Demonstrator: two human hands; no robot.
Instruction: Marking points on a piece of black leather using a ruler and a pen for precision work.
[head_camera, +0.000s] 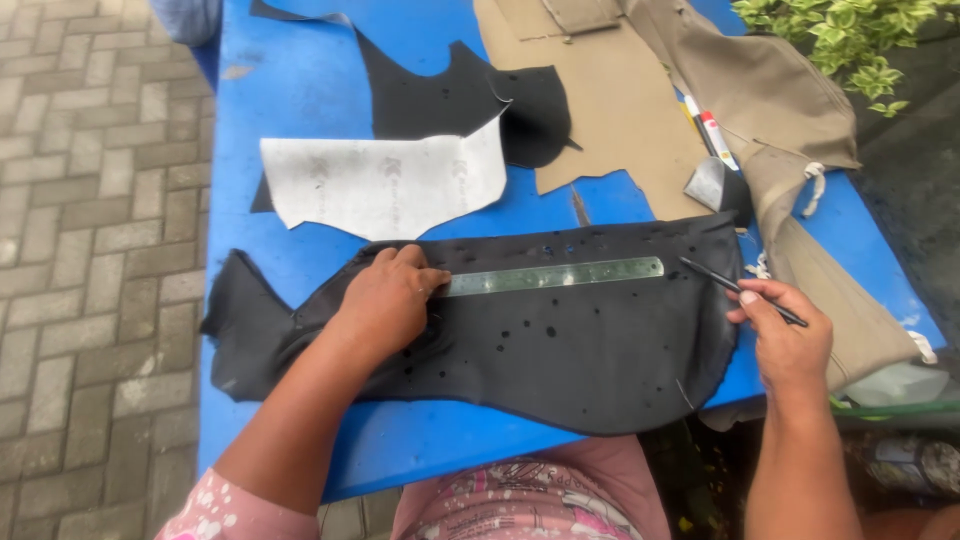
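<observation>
Ruler (553, 277), steel, flat on black fabric (560, 350) w/ holes; left hand (385, 300) pressing it open-palmed, right hand (785, 335) grip closed on pen (742, 291).

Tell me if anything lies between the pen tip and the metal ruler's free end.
Nothing visible does. Between the pen in the right hand and the ruler, pinned by the left hand, only bare black fabric shows.

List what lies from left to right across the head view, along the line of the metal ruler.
Brick paving → blue table → left hand → metal ruler → black pen → right hand
</observation>
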